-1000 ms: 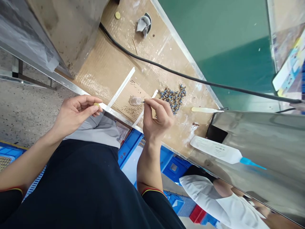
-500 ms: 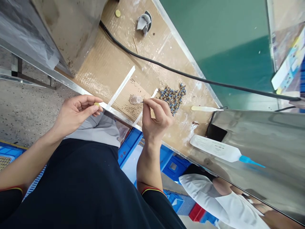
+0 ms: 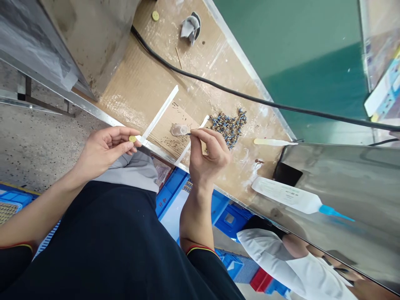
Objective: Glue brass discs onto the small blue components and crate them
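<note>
Over the table's near edge, my left hand (image 3: pixel 108 150) pinches a small round yellow disc (image 3: pixel 132 138) between thumb and fingers. My right hand (image 3: pixel 209 154) is closed in a pinch on a thin dark object (image 3: pixel 188 133), mostly hidden by the fingertips and too small to name. Its tip points at a small clear plastic cup (image 3: pixel 179 130) on the cardboard-covered table. Tiny dark bits (image 3: pixel 175 143) lie scattered around the cup. Just beyond my right hand is a heap of small blue and brass-coloured parts (image 3: pixel 229 127).
A black cable (image 3: pixel 215 86) crosses the table. A white bottle with a blue nozzle (image 3: pixel 287 195) lies on the right near a metal surface (image 3: pixel 353 179). Another yellow disc (image 3: pixel 155 16) and a crumpled grey cloth (image 3: pixel 189 27) sit at the back. A co-worker's white garment (image 3: pixel 281 258) shows lower right.
My left hand has moved slightly right with the yellow disc. My right hand keeps its pinch beside the clear cup; the whole view has shifted a little.
</note>
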A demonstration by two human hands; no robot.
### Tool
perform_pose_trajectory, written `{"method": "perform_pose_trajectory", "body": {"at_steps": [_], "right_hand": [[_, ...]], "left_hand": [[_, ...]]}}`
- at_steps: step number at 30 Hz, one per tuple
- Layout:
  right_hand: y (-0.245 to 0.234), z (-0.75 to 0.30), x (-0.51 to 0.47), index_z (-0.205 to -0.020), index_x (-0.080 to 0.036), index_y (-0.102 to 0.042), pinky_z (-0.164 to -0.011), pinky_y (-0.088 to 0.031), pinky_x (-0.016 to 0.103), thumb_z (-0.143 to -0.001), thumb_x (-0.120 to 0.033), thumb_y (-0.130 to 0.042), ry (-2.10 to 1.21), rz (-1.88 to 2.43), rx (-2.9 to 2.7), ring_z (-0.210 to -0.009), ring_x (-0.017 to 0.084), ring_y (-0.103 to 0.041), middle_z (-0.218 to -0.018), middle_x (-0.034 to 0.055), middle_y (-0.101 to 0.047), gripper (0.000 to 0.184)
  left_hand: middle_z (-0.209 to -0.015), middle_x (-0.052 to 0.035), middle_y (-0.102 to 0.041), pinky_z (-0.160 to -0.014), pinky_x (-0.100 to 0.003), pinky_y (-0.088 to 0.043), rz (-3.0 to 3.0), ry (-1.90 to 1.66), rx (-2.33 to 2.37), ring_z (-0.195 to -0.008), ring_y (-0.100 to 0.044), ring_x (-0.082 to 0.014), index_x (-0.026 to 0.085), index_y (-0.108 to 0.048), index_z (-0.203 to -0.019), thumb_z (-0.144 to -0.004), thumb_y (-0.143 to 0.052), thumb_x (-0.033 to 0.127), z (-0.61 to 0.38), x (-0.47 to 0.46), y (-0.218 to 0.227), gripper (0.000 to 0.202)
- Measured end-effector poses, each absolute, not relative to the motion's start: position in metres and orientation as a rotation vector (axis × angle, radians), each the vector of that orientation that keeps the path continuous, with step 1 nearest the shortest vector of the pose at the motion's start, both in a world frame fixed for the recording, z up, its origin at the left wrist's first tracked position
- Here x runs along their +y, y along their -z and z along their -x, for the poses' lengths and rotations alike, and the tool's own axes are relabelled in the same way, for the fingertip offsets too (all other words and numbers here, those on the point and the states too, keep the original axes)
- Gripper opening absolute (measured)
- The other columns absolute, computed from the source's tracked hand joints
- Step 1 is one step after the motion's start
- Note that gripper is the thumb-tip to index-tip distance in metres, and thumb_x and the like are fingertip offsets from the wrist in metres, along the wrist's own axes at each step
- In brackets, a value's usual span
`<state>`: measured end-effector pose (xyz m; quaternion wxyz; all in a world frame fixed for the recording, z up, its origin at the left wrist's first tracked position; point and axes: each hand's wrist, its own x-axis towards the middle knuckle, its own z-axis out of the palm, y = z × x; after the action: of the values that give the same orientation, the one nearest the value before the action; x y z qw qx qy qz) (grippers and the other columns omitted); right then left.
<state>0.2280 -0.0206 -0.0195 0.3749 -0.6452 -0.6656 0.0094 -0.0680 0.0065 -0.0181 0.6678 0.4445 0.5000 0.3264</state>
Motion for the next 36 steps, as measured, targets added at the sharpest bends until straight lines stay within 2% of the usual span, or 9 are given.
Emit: {"method": "perform_pose_trajectory", "body": {"at_steps": [3,6,9,12,17,24,36], "right_hand": [[0.013,-0.225,-0.025,-0.110,-0.028,-0.086,-0.096,-0.072,0.043,-0.111,-0.021,-0.076,0.000,1.583,-1.651,-0.102,0.023,-0.085,-0.107,0.0022,-0.085,0.012],[0.000,-0.210,-0.035,-0.113,-0.031,-0.086,-0.096,-0.072,0.046,-0.109,-0.019,-0.080,-0.057,1.534,-1.527,-0.106,0.024,-0.085,-0.108,0.0022,-0.084,0.014],[-0.010,-0.187,-0.046,-0.118,-0.034,-0.085,-0.091,-0.072,0.043,-0.108,-0.016,-0.080,-0.201,1.444,-1.426,-0.104,0.023,-0.084,-0.110,0.0018,-0.083,0.021],[-0.012,-0.168,-0.053,-0.120,-0.035,-0.085,-0.089,-0.073,0.040,-0.109,-0.013,-0.079,-0.269,1.383,-1.425,-0.102,0.021,-0.084,-0.112,0.0011,-0.084,0.025],[-0.003,-0.158,-0.057,-0.125,-0.036,-0.085,-0.090,-0.075,0.042,-0.108,-0.014,-0.078,-0.273,1.390,-1.475,-0.101,0.022,-0.086,-0.116,0.0009,-0.085,0.029],[0.000,-0.159,-0.059,-0.124,-0.036,-0.085,-0.092,-0.077,0.044,-0.108,-0.015,-0.078,-0.241,1.405,-1.484,-0.102,0.024,-0.087,-0.115,0.0013,-0.085,0.027],[-0.001,-0.159,-0.060,-0.125,-0.036,-0.085,-0.093,-0.077,0.043,-0.108,-0.012,-0.080,-0.240,1.384,-1.499,-0.104,0.023,-0.088,-0.116,0.0004,-0.086,0.031]], "left_hand": [[-0.111,-0.0070,-0.091,-0.091,-0.032,-0.076,-0.992,-0.718,1.087,-0.093,-0.088,-0.0200,0.025,-0.089,-0.132,-0.103,-0.091,0.036,0.060,0.003,0.015,0.031],[-0.117,-0.0077,-0.092,-0.096,-0.035,-0.077,-0.972,-0.705,1.048,-0.107,-0.090,-0.0248,0.026,-0.089,-0.134,-0.104,-0.092,0.043,0.050,-0.001,0.010,0.034],[-0.121,-0.0055,-0.092,-0.105,-0.039,-0.076,-0.984,-0.683,1.011,-0.119,-0.089,-0.0277,0.030,-0.089,-0.134,-0.105,-0.091,0.044,0.040,-0.004,0.002,0.032],[-0.119,-0.0016,-0.092,-0.109,-0.042,-0.075,-1.092,-0.686,1.038,-0.117,-0.090,-0.0277,0.034,-0.090,-0.132,-0.106,-0.090,0.042,0.033,-0.004,-0.005,0.028],[-0.123,0.0026,-0.091,-0.105,-0.042,-0.077,-1.255,-0.711,1.094,-0.112,-0.091,-0.0274,0.037,-0.091,-0.129,-0.106,-0.090,0.040,0.028,-0.005,-0.010,0.024],[-0.125,0.0037,-0.091,-0.106,-0.046,-0.077,-1.338,-0.707,1.120,-0.110,-0.091,-0.0278,0.040,-0.090,-0.131,-0.108,-0.087,0.044,0.027,-0.008,-0.013,0.024],[-0.128,0.0037,-0.090,-0.098,-0.041,-0.077,-1.394,-0.745,1.095,-0.111,-0.091,-0.0255,0.038,-0.089,-0.131,-0.110,-0.085,0.038,0.025,-0.011,-0.017,0.021]]}}
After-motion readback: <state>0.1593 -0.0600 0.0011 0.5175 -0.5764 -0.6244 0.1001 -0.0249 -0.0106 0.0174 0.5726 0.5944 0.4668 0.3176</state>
